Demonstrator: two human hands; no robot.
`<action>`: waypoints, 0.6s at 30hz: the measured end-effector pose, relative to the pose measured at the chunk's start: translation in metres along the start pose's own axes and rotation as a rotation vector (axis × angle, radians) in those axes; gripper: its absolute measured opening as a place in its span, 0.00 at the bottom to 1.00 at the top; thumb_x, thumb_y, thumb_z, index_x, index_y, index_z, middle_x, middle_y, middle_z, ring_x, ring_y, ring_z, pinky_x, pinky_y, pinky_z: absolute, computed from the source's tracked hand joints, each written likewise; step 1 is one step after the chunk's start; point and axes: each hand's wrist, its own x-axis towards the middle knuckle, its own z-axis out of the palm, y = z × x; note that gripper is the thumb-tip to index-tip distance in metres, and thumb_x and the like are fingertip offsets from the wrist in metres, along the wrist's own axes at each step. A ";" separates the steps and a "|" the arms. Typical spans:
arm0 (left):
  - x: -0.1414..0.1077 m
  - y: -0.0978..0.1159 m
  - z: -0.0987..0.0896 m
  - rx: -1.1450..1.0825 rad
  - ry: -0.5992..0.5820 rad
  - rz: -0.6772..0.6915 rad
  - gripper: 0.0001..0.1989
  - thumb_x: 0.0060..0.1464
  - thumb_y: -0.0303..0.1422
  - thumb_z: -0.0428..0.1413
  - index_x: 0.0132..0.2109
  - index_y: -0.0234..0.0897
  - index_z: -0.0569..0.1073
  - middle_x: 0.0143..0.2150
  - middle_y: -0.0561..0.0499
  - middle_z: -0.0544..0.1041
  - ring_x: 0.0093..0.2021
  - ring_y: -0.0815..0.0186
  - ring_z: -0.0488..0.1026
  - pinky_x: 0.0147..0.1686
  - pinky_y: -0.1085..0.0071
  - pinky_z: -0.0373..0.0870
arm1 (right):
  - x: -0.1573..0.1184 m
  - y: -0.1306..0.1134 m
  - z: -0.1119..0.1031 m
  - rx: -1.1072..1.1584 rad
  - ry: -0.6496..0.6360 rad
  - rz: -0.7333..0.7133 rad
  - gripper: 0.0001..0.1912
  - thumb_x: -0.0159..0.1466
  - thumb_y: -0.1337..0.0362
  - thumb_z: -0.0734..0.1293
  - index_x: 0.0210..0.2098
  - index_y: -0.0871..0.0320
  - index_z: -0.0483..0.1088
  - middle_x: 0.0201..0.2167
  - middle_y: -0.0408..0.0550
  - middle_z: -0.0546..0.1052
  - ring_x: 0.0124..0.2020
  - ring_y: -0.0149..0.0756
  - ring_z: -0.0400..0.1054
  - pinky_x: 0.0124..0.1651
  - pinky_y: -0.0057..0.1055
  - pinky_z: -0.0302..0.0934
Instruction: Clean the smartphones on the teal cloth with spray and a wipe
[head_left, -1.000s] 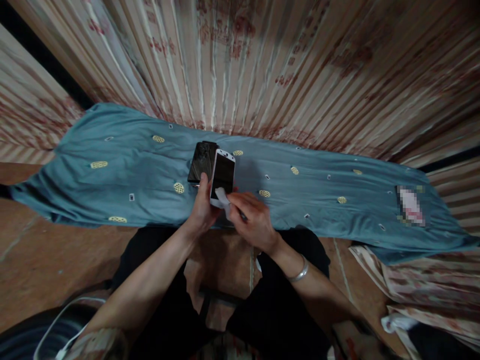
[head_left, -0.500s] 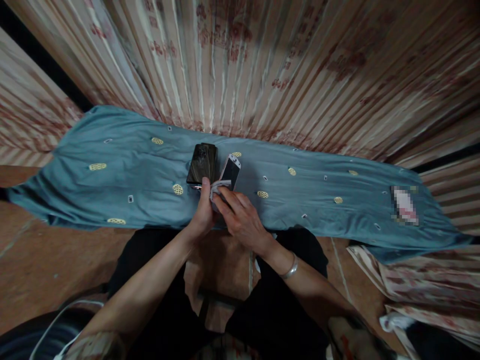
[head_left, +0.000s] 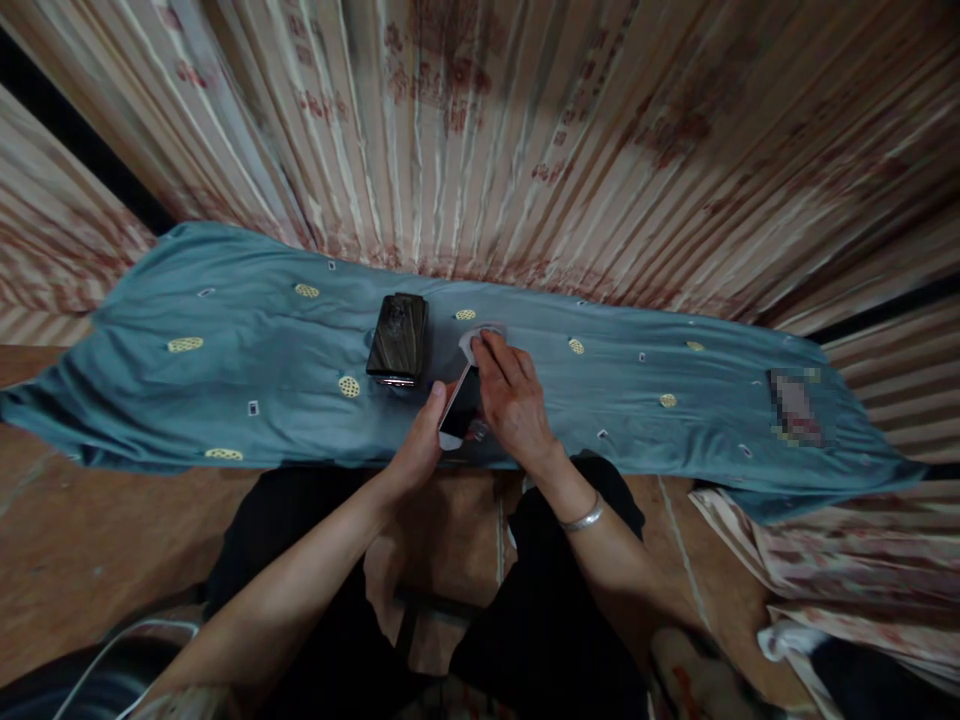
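Left fingers (head_left: 436, 395) hold phone (head_left: 462, 408), long axis away (leaning right).

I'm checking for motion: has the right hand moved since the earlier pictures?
Yes: judged against the dark stack, the right hand has moved forward and rightward.

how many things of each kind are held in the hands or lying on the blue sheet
White-framed phone, in the left hand: 1
Pale cloth or tissue, under the right hand's fingers: 1
Dark glossy stack, layers too unclear to count: 1
Pixelated item, kind hidden: 1
Total: 4, taking the stack as one
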 end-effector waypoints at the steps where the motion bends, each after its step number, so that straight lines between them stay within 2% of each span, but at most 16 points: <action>1: -0.001 0.001 0.002 0.013 0.005 -0.003 0.25 0.69 0.51 0.53 0.53 0.37 0.84 0.44 0.43 0.88 0.55 0.52 0.83 0.46 0.66 0.81 | 0.000 0.003 0.000 0.005 0.008 0.007 0.27 0.76 0.72 0.55 0.71 0.60 0.66 0.67 0.62 0.74 0.63 0.50 0.72 0.68 0.53 0.67; 6: -0.003 0.006 0.009 -0.026 -0.016 -0.062 0.27 0.70 0.53 0.52 0.55 0.37 0.84 0.44 0.42 0.87 0.52 0.51 0.84 0.48 0.63 0.82 | -0.005 0.014 0.003 0.035 -0.021 0.019 0.30 0.74 0.73 0.55 0.75 0.60 0.62 0.68 0.63 0.73 0.65 0.52 0.71 0.69 0.55 0.66; 13: -0.003 0.014 0.007 -0.106 0.001 -0.058 0.29 0.70 0.54 0.50 0.59 0.37 0.82 0.47 0.41 0.87 0.49 0.53 0.85 0.45 0.63 0.83 | -0.009 0.019 0.006 -0.001 0.033 0.044 0.29 0.73 0.73 0.55 0.71 0.59 0.67 0.65 0.62 0.76 0.63 0.49 0.73 0.66 0.54 0.69; 18: -0.005 0.022 0.010 -0.120 0.031 -0.077 0.29 0.73 0.51 0.46 0.61 0.35 0.80 0.48 0.39 0.87 0.50 0.52 0.86 0.46 0.61 0.83 | -0.012 0.021 0.007 0.026 0.039 0.076 0.28 0.72 0.73 0.56 0.69 0.59 0.69 0.65 0.62 0.76 0.62 0.49 0.73 0.66 0.52 0.70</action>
